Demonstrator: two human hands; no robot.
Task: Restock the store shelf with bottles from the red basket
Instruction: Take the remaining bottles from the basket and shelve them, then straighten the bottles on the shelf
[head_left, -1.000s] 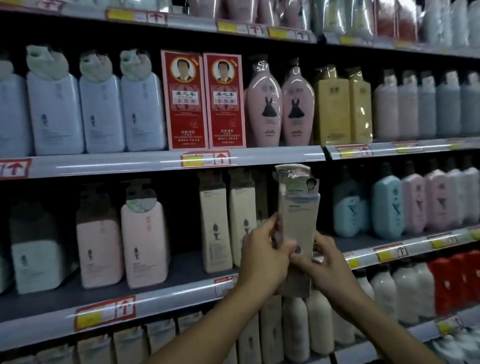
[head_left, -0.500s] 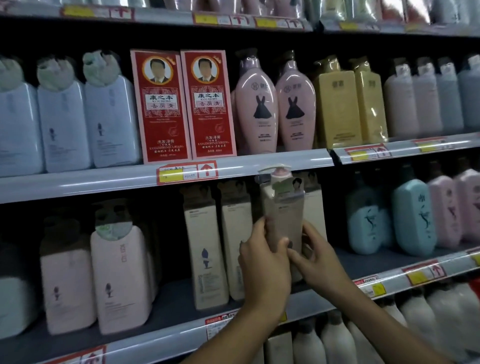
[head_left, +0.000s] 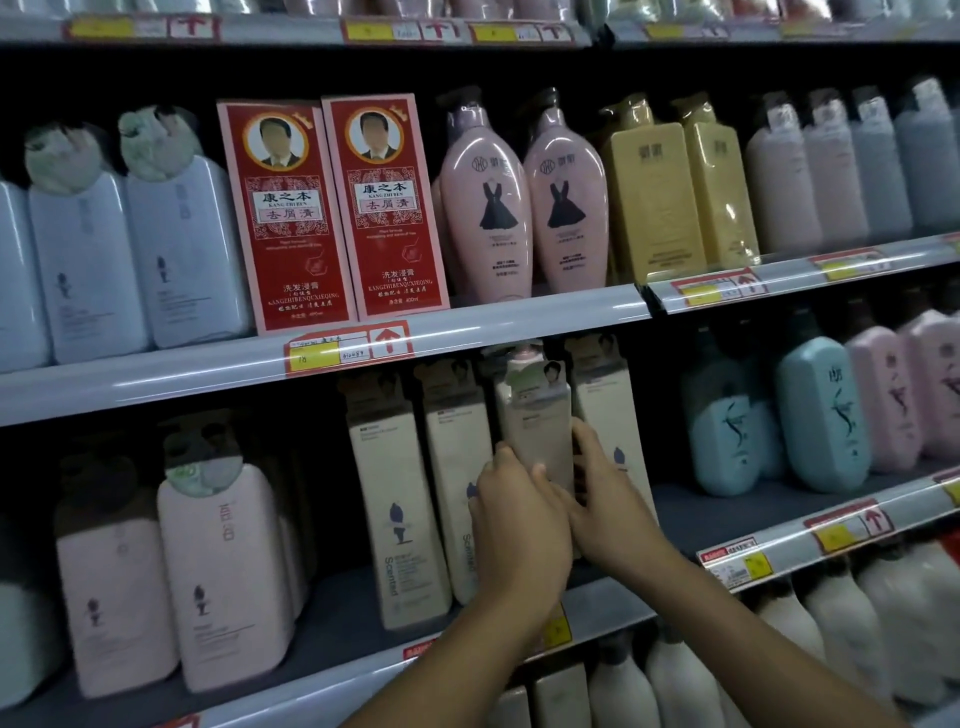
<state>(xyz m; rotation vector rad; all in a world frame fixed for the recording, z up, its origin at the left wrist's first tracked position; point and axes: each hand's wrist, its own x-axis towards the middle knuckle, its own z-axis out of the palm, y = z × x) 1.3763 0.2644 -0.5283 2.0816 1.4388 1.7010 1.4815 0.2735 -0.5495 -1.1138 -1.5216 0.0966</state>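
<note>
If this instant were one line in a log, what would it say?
step: shelving | held: beige bottle | left hand: gripping | right hand: gripping | place: middle shelf, among matching bottles

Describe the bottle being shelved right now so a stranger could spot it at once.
Find the two red boxes on the upper shelf; on the shelf below them, slightly right, stands a row of tall cream bottles. The held bottle is in that row. Unlike its neighbours, it is gripped low down by the left hand and right hand.

Tall beige pump bottle (head_left: 535, 421), upright among matching bottles on the middle shelf (head_left: 727, 519).
</note>
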